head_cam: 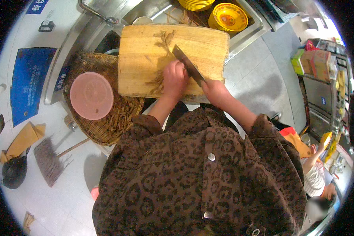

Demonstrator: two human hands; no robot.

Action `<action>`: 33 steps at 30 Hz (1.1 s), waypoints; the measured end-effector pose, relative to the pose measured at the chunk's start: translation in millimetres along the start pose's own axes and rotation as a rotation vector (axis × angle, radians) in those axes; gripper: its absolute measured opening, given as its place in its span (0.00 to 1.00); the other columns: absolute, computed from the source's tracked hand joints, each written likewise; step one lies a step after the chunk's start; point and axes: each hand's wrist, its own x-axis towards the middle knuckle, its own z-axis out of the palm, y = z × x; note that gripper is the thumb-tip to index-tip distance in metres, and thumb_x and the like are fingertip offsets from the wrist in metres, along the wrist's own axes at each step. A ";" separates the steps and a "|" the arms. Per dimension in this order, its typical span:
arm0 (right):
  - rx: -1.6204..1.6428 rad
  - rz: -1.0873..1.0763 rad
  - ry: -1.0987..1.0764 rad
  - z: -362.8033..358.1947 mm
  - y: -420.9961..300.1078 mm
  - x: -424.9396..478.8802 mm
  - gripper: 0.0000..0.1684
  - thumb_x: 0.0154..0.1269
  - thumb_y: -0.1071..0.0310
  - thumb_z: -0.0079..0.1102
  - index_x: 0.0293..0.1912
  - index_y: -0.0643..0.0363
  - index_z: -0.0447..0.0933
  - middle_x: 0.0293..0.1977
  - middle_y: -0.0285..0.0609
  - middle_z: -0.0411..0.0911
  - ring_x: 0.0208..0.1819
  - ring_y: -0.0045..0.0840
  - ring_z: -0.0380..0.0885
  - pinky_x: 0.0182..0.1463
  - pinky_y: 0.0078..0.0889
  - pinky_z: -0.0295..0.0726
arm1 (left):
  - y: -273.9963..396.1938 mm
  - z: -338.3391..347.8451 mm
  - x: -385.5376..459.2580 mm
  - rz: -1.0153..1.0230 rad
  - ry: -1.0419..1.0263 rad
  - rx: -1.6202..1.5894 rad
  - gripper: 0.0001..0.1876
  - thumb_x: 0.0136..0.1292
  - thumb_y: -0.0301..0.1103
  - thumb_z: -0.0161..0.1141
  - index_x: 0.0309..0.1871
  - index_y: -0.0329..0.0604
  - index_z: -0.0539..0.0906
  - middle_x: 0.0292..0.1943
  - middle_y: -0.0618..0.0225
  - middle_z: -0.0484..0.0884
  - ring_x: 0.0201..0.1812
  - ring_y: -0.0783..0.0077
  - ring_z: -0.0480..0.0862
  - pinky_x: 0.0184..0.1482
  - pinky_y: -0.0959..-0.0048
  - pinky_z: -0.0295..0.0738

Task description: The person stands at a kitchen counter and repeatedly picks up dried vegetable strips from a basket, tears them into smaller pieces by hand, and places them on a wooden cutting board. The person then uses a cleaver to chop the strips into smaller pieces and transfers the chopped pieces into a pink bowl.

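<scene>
A thick wooden cutting board [200,38] lies in front of me, partly over a steel sink. My right hand [214,92] grips the handle of a cleaver [188,65], whose dark blade slants up to the left. Beside the blade, my left hand [175,77] is curled over a bundle of brown dried strips [165,39], holding it against the board. Frayed ends stick out beyond the fingers, and more strips show left of the wrist. The knuckles are close to the blade; whether they touch is unclear.
Left of the board, a wicker basket [88,60] holds more brown strips and a pink plastic basin [91,96]. Yellow bowls [227,17] stand in the sink [256,28]. A broom [51,160] is at the left. Another person's arm [312,160] shows at far right.
</scene>
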 end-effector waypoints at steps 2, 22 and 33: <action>-0.015 -0.069 0.049 10.5 -0.2 25.2 0.20 0.71 0.57 0.45 0.42 0.66 0.75 0.33 0.64 0.77 0.39 0.58 0.76 0.44 0.54 0.74 | 3.4 -0.2 2.9 0.010 0.015 -0.005 0.12 0.57 0.28 0.58 0.44 0.36 0.75 0.47 0.52 0.76 0.50 0.49 0.76 0.53 0.55 0.70; 0.110 -0.116 0.263 -11.0 -14.8 -41.2 0.16 0.69 0.60 0.49 0.36 0.64 0.75 0.26 0.62 0.76 0.33 0.57 0.77 0.38 0.55 0.75 | -19.9 -39.4 12.0 -0.070 0.095 -0.370 0.15 0.68 0.33 0.54 0.53 0.34 0.74 0.51 0.48 0.75 0.54 0.48 0.75 0.59 0.57 0.67; -0.032 -0.030 0.095 11.1 -23.1 -34.5 0.16 0.70 0.60 0.45 0.38 0.65 0.74 0.29 0.63 0.77 0.36 0.57 0.76 0.39 0.54 0.74 | -16.3 -27.3 -13.3 -0.071 0.013 -0.159 0.19 0.63 0.32 0.59 0.54 0.33 0.71 0.50 0.46 0.74 0.52 0.42 0.73 0.57 0.52 0.67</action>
